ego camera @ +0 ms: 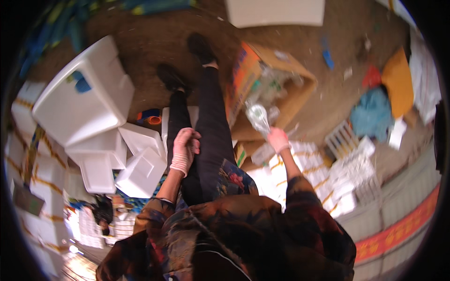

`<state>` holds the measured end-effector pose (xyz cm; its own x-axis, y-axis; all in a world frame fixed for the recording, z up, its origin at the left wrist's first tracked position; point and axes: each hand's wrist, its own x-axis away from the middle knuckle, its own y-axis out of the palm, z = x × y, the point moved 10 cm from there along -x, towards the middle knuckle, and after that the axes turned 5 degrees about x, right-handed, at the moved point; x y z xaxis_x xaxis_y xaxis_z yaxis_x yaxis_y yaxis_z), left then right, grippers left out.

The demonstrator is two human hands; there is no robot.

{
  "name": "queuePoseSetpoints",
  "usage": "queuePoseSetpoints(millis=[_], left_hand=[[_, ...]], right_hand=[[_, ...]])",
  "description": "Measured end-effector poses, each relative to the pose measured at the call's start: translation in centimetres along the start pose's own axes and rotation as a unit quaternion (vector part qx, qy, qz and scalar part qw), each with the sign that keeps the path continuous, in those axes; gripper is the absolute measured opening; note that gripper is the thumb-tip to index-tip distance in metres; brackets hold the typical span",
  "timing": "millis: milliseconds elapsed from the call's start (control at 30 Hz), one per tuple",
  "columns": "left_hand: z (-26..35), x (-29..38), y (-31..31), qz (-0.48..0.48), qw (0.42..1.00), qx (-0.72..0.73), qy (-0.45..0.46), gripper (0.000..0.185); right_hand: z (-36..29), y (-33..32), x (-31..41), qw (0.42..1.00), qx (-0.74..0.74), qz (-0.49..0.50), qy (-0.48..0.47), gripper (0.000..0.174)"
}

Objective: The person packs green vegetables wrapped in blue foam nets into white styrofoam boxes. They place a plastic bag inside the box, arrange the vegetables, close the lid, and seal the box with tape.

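Observation:
My right hand (278,139), in a pinkish glove, grips a bunch of crumpled clear plastic (258,116), likely a bag. The plastic hangs at the opening of a cardboard box (299,95), which holds more clear plastic film (269,86). My left hand (184,149), in a striped pink-and-white glove, is in front of my dark trousers (212,140). Its fingers are curled, with nothing seen in them. To its left lie white foam boxes and lids (140,172).
A large white foam box (84,95) leans at the left. Taped foam boxes (299,165) are stacked at lower right. On the brown floor (151,35) lie a blue cloth or bag (372,112) and a white slatted crate (341,138). Another foam box (276,12) stands at the top.

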<state>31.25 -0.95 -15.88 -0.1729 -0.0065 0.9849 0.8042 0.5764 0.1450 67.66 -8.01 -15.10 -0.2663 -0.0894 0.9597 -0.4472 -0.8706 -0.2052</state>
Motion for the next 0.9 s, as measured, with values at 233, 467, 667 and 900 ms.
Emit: queuePoseSetpoints(millis=[233,467,667,900], left_hand=[[5.8,1.7,5.2,-0.118,0.945,-0.255,0.168,0.066],[17.5,6.0,9.8,-0.054,0.761,-0.414,0.497,0.109],[25.1,9.5,3.5,-0.12,0.85,-0.028,0.513,0.077],[29.6,14.9,-12.1,-0.149,0.79,0.296,0.515,0.069]], right_hand=[[-15.7,-13.4,11.5,0.975,-0.042,0.001,-0.22,0.024],[-33.1,-18.7,19.6,0.91,0.112,-0.009,-0.4,0.007],[-48.9,-17.7,30.1,0.777,0.176,-0.049,-0.603,0.016],[-64.6,-7.2,40.2,0.584,0.228,-0.157,-0.763,0.018]])
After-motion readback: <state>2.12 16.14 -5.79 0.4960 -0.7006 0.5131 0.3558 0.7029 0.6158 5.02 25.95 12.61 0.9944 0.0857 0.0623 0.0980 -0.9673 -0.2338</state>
